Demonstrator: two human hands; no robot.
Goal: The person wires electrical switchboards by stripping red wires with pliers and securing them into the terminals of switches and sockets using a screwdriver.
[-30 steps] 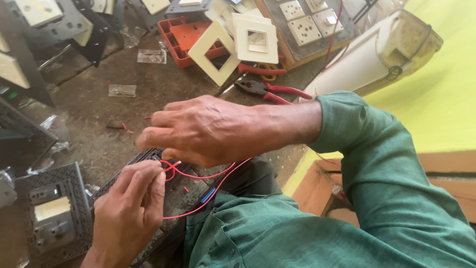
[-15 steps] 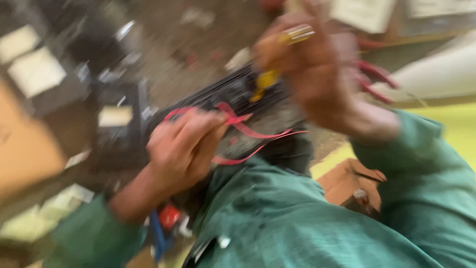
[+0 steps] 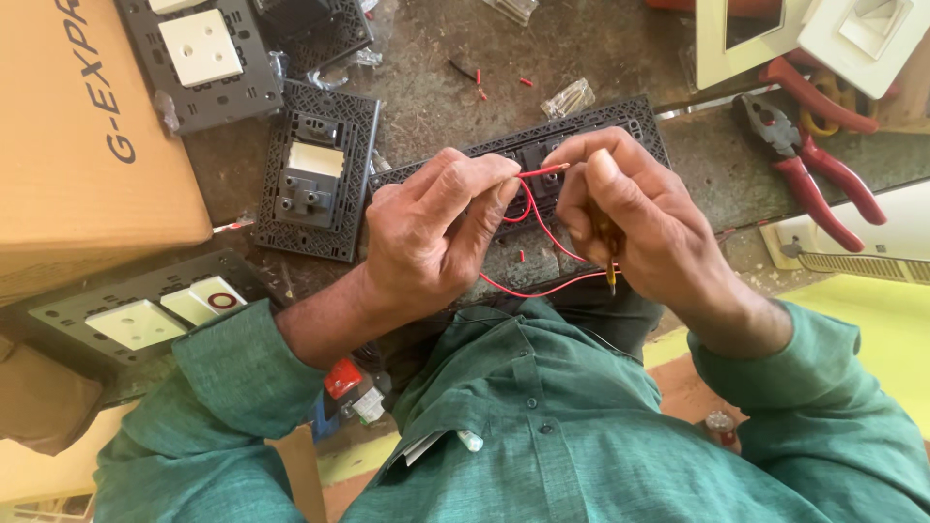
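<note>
The left hand (image 3: 431,232) has its fingers (image 3: 480,174) curled and pressed together, pinching a thin red insulated wire (image 3: 542,232) near its stripped end, just above the back of a long black plastic switch plate (image 3: 528,160). The right hand (image 3: 639,228) meets it from the other side — thumb and forefinger closed on the same wire end, so the two sets of fingertips almost touch. Tucked under the right hand's remaining fingers is a small screwdriver with a yellowish handle (image 3: 610,261), its tip poking out below the palm. The wire loops down from the pinch, crosses the plate and curves back up toward the right hand.

The plate lies face down on the dusty grey surface (image 3: 426,87), directly in front of the person's green shirt. Just left of it lies a square black plate with a cream module (image 3: 315,179), also back up. Farther left, a brown cardboard box (image 3: 87,136) rests beside a dark panel with white sockets and a switch (image 3: 145,315). To the right — well apart from the hands — lie red-handled pliers (image 3: 814,165) beneath white plastic frames (image 3: 804,34). Small red wire offcuts (image 3: 481,85) dot the surface above the plate.
</note>
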